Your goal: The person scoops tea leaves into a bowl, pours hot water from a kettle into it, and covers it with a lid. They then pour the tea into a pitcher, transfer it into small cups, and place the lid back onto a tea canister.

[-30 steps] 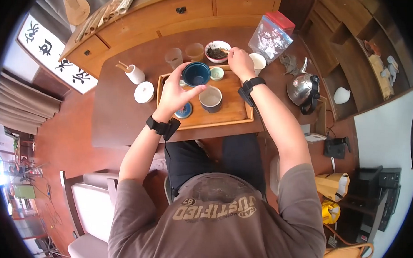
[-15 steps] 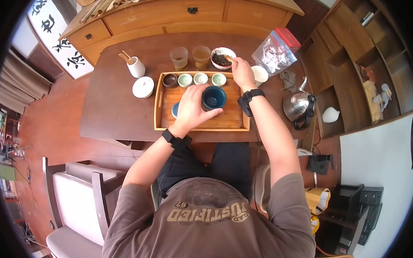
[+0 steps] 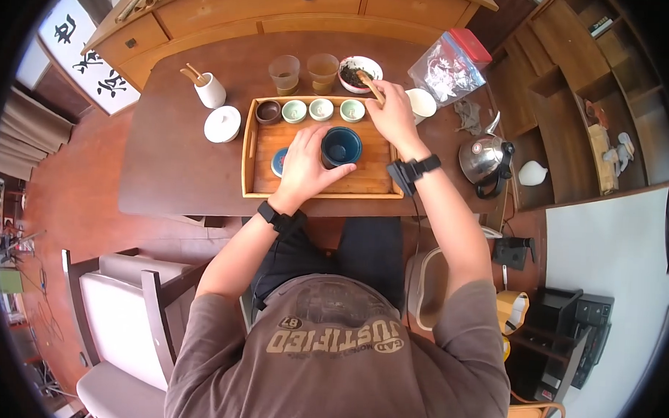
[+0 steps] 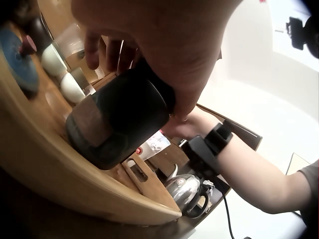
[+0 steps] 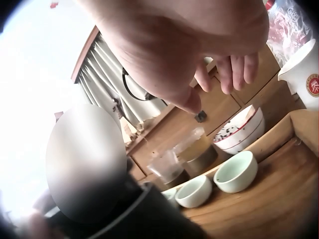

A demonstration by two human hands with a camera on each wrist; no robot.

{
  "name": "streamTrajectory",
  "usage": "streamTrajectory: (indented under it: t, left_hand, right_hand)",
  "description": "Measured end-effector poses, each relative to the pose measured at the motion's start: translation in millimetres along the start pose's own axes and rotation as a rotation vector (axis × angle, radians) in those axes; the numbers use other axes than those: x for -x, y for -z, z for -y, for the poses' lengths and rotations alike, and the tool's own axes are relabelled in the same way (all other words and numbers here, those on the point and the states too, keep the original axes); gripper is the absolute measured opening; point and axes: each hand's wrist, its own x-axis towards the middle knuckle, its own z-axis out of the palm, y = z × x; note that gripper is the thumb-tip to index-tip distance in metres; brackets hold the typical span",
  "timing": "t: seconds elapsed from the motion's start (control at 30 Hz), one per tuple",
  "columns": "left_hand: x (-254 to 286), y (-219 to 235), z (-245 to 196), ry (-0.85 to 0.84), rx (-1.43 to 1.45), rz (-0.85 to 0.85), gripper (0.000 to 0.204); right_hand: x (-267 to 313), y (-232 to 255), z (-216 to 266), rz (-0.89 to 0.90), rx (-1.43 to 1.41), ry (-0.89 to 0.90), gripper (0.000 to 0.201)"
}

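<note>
My left hand point(image 3: 304, 164) grips a dark blue cup point(image 3: 342, 149) near its rim, thumb on the near side and fingers on the far side. The blue cup sits inside a dark outer cup point(image 4: 119, 117) on a wooden tray point(image 3: 365, 184). A blue lid point(image 3: 279, 161) lies left of that hand. My right hand point(image 3: 394, 114) hovers over a wooden scoop point(image 3: 372, 89), its fingers and thumb apart with nothing between them in the right wrist view. The scoop leans in a white bowl point(image 5: 241, 134) of dark tea leaves.
Several small cups point(image 3: 322, 109) line the tray's far side. Behind them stand two clear cups point(image 3: 285, 74). A white pitcher point(image 3: 421, 104), a plastic bag point(image 3: 448, 69) and a steel kettle point(image 3: 485, 157) are at right. A white lidded bowl point(image 3: 222, 124) and tool holder point(image 3: 211, 92) stand left.
My left hand has lowered the blue cup into the outer cup. My right hand has drawn slightly off the scoop, so more of its handle shows.
</note>
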Motion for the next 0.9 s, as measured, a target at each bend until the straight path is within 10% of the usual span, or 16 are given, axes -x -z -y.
streamTrajectory:
  t: [0.9]
  left_hand:
    - [9.1, 18.5, -2.6, 0.041, -0.028, 0.033, 0.07]
  right_hand:
    - [203.9, 32.3, -45.9, -0.165, -0.579, -0.444, 0.033]
